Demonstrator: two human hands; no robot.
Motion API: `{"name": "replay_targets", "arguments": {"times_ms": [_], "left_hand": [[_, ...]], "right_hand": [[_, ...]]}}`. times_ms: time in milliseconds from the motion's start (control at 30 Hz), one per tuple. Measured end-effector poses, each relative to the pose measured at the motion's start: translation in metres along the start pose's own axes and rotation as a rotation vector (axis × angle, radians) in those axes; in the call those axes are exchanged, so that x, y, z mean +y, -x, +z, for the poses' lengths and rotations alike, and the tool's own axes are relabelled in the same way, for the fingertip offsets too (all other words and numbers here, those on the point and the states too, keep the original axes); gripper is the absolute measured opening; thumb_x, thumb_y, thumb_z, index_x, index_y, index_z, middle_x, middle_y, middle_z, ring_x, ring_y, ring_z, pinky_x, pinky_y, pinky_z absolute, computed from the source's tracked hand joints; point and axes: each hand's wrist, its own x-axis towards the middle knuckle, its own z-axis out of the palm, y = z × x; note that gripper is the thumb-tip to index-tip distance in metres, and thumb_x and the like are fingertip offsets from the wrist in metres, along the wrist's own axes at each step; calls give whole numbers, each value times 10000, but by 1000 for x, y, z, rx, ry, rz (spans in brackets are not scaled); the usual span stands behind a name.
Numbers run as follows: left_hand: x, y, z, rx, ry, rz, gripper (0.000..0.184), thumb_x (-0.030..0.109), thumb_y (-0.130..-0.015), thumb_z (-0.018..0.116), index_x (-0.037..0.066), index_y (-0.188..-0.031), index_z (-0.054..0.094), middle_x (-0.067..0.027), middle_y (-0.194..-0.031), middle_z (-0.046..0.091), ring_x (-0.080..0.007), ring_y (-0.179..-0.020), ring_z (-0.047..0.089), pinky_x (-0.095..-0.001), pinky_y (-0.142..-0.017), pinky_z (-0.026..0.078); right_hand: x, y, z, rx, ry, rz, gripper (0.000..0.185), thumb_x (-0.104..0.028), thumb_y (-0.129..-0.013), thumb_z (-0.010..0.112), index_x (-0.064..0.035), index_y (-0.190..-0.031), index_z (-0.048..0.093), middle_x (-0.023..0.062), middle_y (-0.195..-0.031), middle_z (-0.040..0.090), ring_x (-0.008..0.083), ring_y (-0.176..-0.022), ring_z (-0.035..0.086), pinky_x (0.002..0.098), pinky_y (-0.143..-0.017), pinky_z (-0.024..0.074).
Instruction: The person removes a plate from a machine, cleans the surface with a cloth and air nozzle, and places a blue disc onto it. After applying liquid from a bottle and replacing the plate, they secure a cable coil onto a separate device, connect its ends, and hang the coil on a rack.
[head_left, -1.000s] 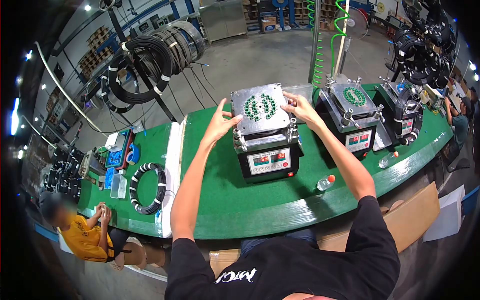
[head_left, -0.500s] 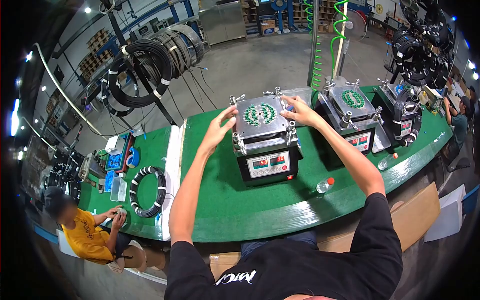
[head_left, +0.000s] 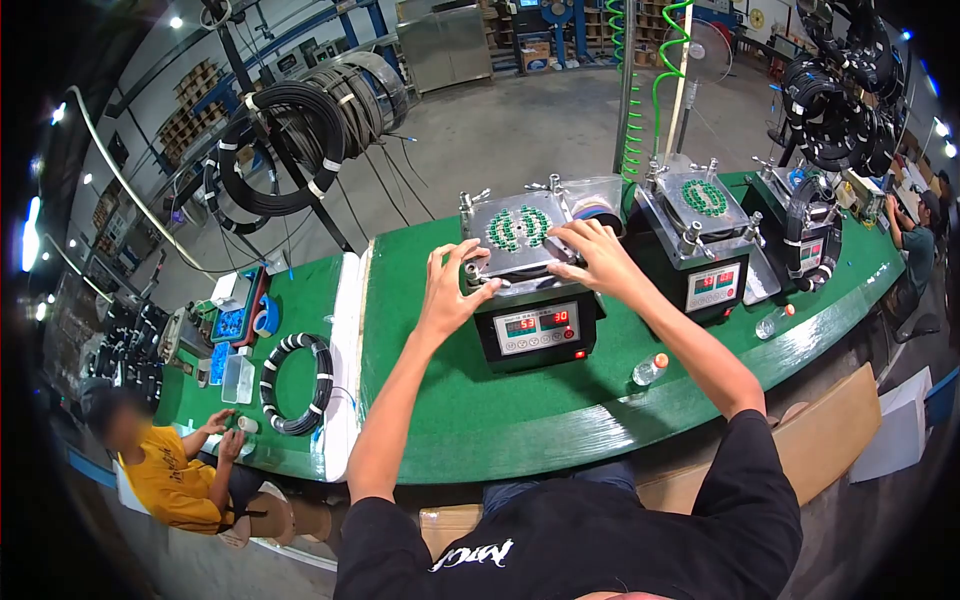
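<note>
Before me stands a boxy black polishing machine [head_left: 510, 345] with a red digital display. Its square metal plate [head_left: 487, 217] carries rings of small green pieces [head_left: 517, 229]. My left hand [head_left: 452, 290] curls round the front left corner clamp [head_left: 472, 270], thumb toward the plate's front edge. At the front right corner, my right hand [head_left: 600, 262] has its fingers bent over the clamp there, which it mostly hides. Both back corner clamps, the left one [head_left: 466, 204] and the right one [head_left: 556, 186], stand free of my hands.
A second such machine [head_left: 712, 280] and a third [head_left: 812, 250] stand rightward on the green bench [head_left: 430, 420]. Small bottles with orange caps [head_left: 650, 370] are near the front edge. A cable coil [head_left: 297, 385] lies leftward, near a co-worker in yellow [head_left: 175, 475].
Both my hands have moved from the plate's back and side edges toward me, onto its front corners. The co-worker's hands have drawn apart around a small white item.
</note>
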Motion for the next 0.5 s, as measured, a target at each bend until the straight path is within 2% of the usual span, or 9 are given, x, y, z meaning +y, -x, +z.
{"name": "replay_targets", "arguments": {"times_ms": [33, 67, 100, 200, 233, 400, 500], "left_hand": [[-2, 1, 5, 43, -47, 43, 694, 358, -828, 820, 54, -1379, 528, -59, -1259, 694, -298, -1251, 494, -501, -1180, 309], [-3, 1, 11, 86, -94, 87, 648, 347, -835, 814, 50, -1344, 543, -68, -1233, 696, -304, -1241, 500, -511, -1175, 313], [0, 1, 17, 161, -109, 142, 518, 285, -843, 791, 49, -1246, 567, -86, -1131, 683, -313, -1182, 530, -539, -1154, 329], [1, 3, 30, 255, -130, 195, 482, 236, -825, 780, 49, -1220, 577, -87, -1084, 667, -314, -1144, 555, -554, -1153, 332], [2, 2, 30, 285, -160, 208, 475, 185, -803, 760, 53, -1227, 589, -92, -1043, 673, -319, -1128, 566, -482, -1104, 378], [10, -9, 13, 116, -85, 116, 471, 233, -832, 732, 75, -1257, 600, -93, -1009, 681, -289, -1050, 608, -447, -1051, 396], [9, -27, -3, -15, -12, 27, 459, 266, -858, 711, 92, -1272, 615, -96, -987, 689, -262, -1011, 629, -436, -1018, 420]], "right_hand": [[-3, 1, 5, 105, 68, -46, 571, -490, -899, 728, -104, -1310, 640, 86, -1291, 622, 280, -1179, 547, 428, -987, 404], [-4, 3, 7, 118, 80, -44, 562, -490, -903, 725, -101, -1300, 645, 85, -1280, 627, 274, -1174, 548, 423, -990, 401], [-6, 4, 7, 132, 93, -41, 553, -489, -906, 723, -98, -1290, 651, 83, -1270, 632, 269, -1170, 550, 418, -994, 397], [-5, 4, 11, 192, 124, -60, 524, -494, -905, 725, -96, -1243, 674, 76, -1223, 642, 257, -1141, 555, 405, -983, 390], [-4, 4, 13, 196, 126, -63, 526, -496, -903, 726, -94, -1239, 675, 76, -1215, 643, 258, -1137, 554, 404, -978, 390], [-4, -5, -1, 60, 146, -59, 515, -532, -931, 680, -106, -1220, 694, 100, -1200, 644, 275, -1132, 577, 429, -967, 395], [0, -24, -10, -97, 46, 39, 515, -540, -960, 643, -106, -1230, 697, 148, -1189, 667, 302, -1144, 609, 461, -976, 404]]}}
